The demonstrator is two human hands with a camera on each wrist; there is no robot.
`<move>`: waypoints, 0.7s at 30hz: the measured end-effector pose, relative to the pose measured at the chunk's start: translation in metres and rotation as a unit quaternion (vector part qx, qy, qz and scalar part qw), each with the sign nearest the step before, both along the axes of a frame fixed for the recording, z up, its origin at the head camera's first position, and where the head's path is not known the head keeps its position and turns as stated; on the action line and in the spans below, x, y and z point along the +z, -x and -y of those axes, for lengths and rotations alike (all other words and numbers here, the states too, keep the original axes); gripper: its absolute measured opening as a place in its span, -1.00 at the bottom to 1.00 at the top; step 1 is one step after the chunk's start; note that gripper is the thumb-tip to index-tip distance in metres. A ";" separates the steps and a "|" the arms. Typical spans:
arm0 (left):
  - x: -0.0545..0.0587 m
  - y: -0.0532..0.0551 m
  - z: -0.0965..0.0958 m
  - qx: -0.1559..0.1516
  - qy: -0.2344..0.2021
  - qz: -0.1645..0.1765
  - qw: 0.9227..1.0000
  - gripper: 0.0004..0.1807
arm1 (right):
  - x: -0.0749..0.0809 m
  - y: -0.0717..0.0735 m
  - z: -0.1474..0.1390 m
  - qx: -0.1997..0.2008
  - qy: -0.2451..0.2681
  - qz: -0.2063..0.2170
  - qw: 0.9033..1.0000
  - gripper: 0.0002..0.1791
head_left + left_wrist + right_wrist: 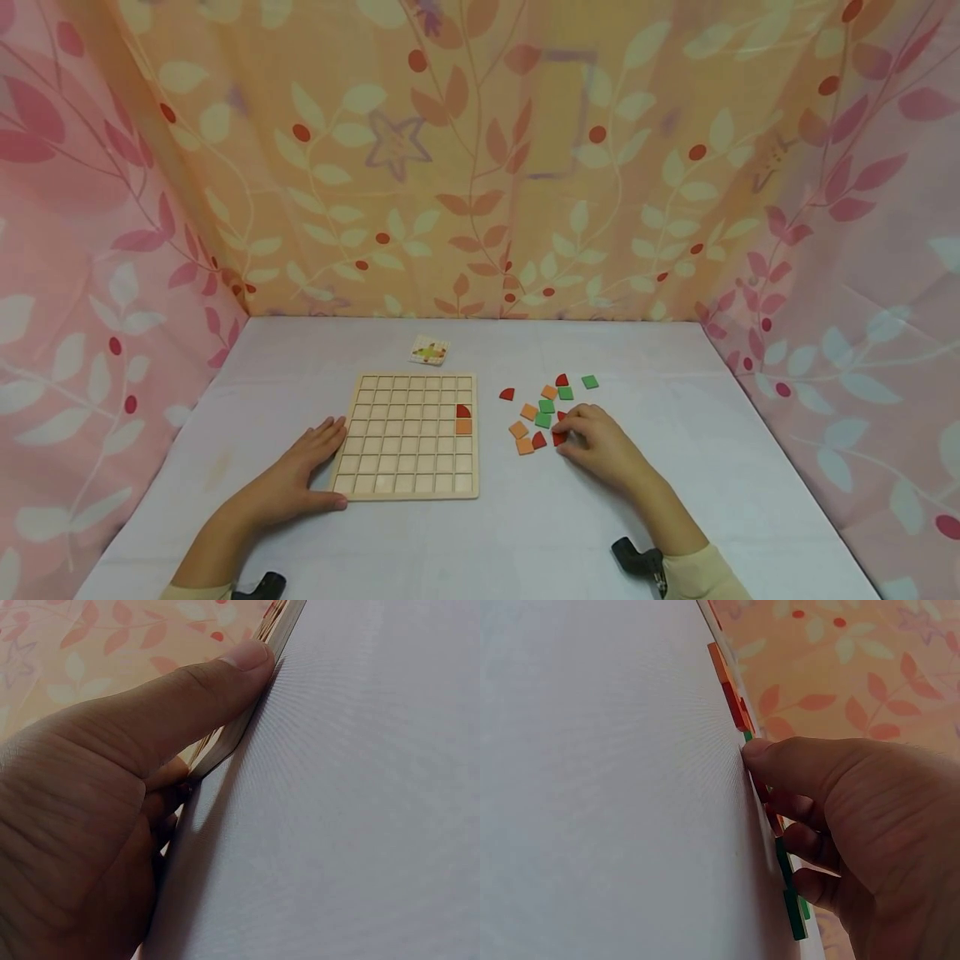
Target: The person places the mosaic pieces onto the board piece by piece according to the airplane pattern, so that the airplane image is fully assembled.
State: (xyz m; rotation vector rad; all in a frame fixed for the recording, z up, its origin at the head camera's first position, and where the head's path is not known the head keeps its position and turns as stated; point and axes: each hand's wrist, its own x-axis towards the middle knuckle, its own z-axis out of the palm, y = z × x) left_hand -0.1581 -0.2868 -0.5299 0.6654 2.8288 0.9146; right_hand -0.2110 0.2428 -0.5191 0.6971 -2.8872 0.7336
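Observation:
A wooden grid board (405, 499) lies on the table. In one of its right-hand columns sit a red quarter-circle tile (463, 412) and, just below it, an orange square tile (464, 427). My left hand (300, 471) rests against the board's left side, fingers extended along the edge and thumb (244, 660) touching near the front corner. Right of the board, my right hand (603, 446) pinches a red tile (558, 438) between thumb and fingertips, at table level. The fingers partly cover that tile and another red one behind it.
Loose tiles lie scattered around the right hand: several orange squares (525, 447), several green squares (590, 382) and red quarter circles (507, 394). A small pattern card (430, 351) lies behind the board. Patterned curtains (480, 208) enclose the white table (300, 550) on three sides.

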 end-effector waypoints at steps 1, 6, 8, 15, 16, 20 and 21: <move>0.000 0.000 0.000 0.001 0.001 0.000 1.000 0.31 | 0.000 0.000 0.000 -0.002 0.002 0.000 1.000 -0.76; 0.002 0.000 -0.001 0.005 -0.001 0.007 1.000 0.32 | 0.004 -0.001 0.002 -0.011 0.002 0.007 1.000 -0.78; 0.003 -0.001 -0.002 0.006 -0.002 0.010 1.000 0.32 | 0.005 -0.002 0.002 -0.010 -0.001 0.008 1.000 -0.79; 0.003 -0.001 -0.001 0.005 -0.005 0.006 1.000 0.31 | 0.005 -0.002 0.002 -0.001 -0.011 0.009 1.000 -0.76; 0.002 -0.001 -0.001 0.005 -0.005 0.005 1.000 0.32 | 0.005 -0.002 0.003 -0.001 -0.011 0.010 1.000 -0.75; 0.001 -0.001 -0.001 0.004 -0.005 0.004 1.000 0.32 | 0.005 -0.001 0.003 0.000 -0.011 0.016 1.000 -0.74; 0.001 -0.001 0.000 0.004 -0.005 0.004 1.000 0.32 | 0.005 -0.001 0.003 0.001 -0.010 0.017 1.000 -0.74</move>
